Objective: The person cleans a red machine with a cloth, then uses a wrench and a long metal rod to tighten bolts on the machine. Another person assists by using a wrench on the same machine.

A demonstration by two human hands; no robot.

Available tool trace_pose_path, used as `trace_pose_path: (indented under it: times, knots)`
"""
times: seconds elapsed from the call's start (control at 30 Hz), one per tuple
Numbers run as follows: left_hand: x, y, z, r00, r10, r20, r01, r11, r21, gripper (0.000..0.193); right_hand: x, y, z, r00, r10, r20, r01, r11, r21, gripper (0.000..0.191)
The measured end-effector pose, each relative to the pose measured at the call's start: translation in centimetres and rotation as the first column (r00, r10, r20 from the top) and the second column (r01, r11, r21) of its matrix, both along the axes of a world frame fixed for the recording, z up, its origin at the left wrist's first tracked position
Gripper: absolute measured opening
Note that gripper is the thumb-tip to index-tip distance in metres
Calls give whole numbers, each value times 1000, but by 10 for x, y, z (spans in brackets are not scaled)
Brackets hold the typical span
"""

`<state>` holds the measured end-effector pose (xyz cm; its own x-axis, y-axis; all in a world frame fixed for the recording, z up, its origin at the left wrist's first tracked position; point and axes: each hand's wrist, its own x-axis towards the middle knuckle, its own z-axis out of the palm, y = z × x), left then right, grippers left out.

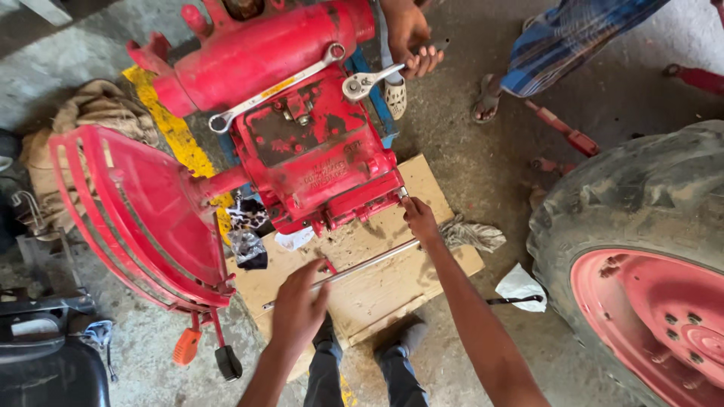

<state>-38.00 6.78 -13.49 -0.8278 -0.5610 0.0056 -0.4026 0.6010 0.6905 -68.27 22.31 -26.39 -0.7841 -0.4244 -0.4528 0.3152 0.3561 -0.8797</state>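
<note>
A red machine housing (317, 143) rests on a wooden board (377, 286) on the concrete floor. My left hand (298, 305) grips a long thin metal rod (369, 264) that lies across the board. At the housing's lower right corner, my right hand (418, 217) has its fingers pressed to a small bolt. A long combination wrench (275, 89) lies on top of the housing. Another person's hand (411, 38) at the top holds a ratchet wrench (369, 81) against the housing.
A large tractor tyre with a red rim (641, 264) fills the right side. A red curved guard (128, 218) sticks out to the left. Rags (471, 234), white paper (520, 285) and a dark tool (516, 301) lie on the floor. The other person's sandalled foot (489, 98) stands at the top.
</note>
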Motion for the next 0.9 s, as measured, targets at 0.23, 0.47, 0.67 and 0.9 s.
trace_pose_path:
  times: [0.23, 0.47, 0.67, 0.9]
  knots:
    - [-31, -41, -80, 699, -222, 679, 268, 963, 40, 50, 2, 0, 10, 999, 0, 50, 0, 1000, 8, 40]
    - [-41, -19, -78, 810, -295, 506, 229, 955, 191, 54, 4, -4, 2, 999, -34, -40, 34, 999, 7, 40]
    - [-35, -24, -74, 862, -300, 408, 314, 949, 36, 55, 8, -6, 5, 997, -52, -57, 53, 999, 7, 40]
    - [-26, -20, -90, 898, -281, 338, 325, 942, -83, 44, 10, -8, 11, 993, -40, -114, 46, 997, 54, 41]
